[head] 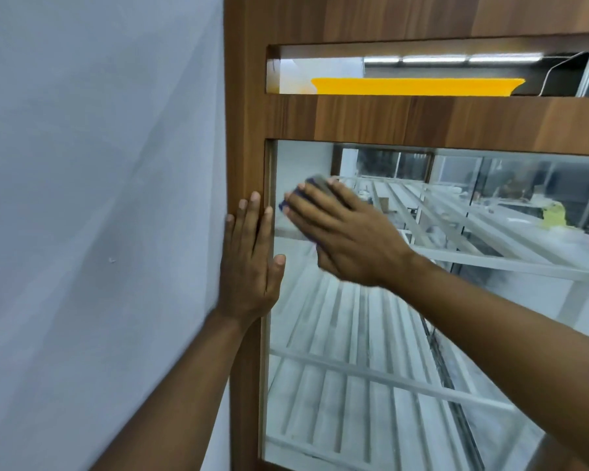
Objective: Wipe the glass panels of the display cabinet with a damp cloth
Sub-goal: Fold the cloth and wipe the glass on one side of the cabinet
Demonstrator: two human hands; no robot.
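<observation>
Glass panel [371, 351] free below and right of its upper-left corner, wide sweep room. Wooden frame [422, 120] blocks along its top and left edge (glass sits recessed). Left hand [250, 263] flat on the frame at the panel's left edge; right hand [347, 236] with cloth [317, 183] covers the upper-left corner.

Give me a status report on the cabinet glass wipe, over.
Right hand flat, pressing blue cloth on lower glass panel, upper left corner. Left hand flat on wooden frame. Nothing blocking the glass.
</observation>
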